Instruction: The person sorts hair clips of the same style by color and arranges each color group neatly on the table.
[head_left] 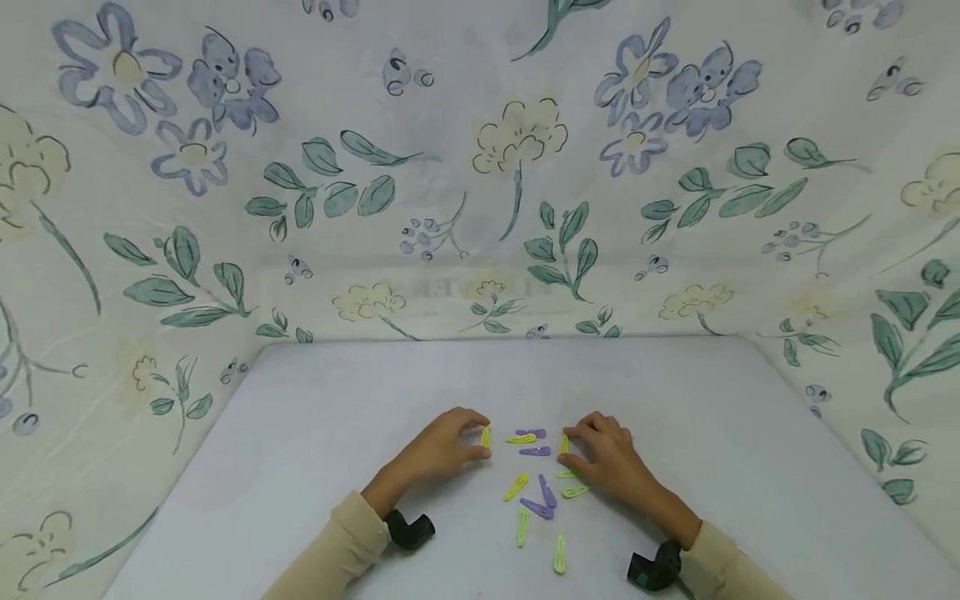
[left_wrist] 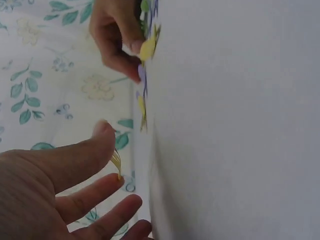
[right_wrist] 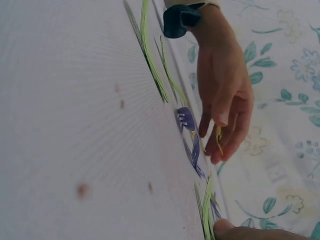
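In the head view my left hand (head_left: 435,448) pinches a yellow snap hair clip (head_left: 485,437) upright between thumb and fingertip. The left wrist view shows this clip (left_wrist: 116,162) edge-on, bridging thumb and finger. Across from it, my right hand (head_left: 618,468) pinches a yellow-green hair clip (head_left: 565,444) between thumb and forefinger. Between the two hands lie a yellow clip (head_left: 522,438) and a purple clip (head_left: 535,451), with another purple one partly behind the yellow. Under the right hand's thumb side lies a green clip (head_left: 575,492).
Nearer to me on the white table (head_left: 337,392) are a yellow clip (head_left: 516,487), crossing purple clips (head_left: 537,508) and light green clips (head_left: 559,554). Black wrist cameras (head_left: 410,530) sit on both forearms. A flower-patterned cloth (head_left: 450,317) rises behind the table.
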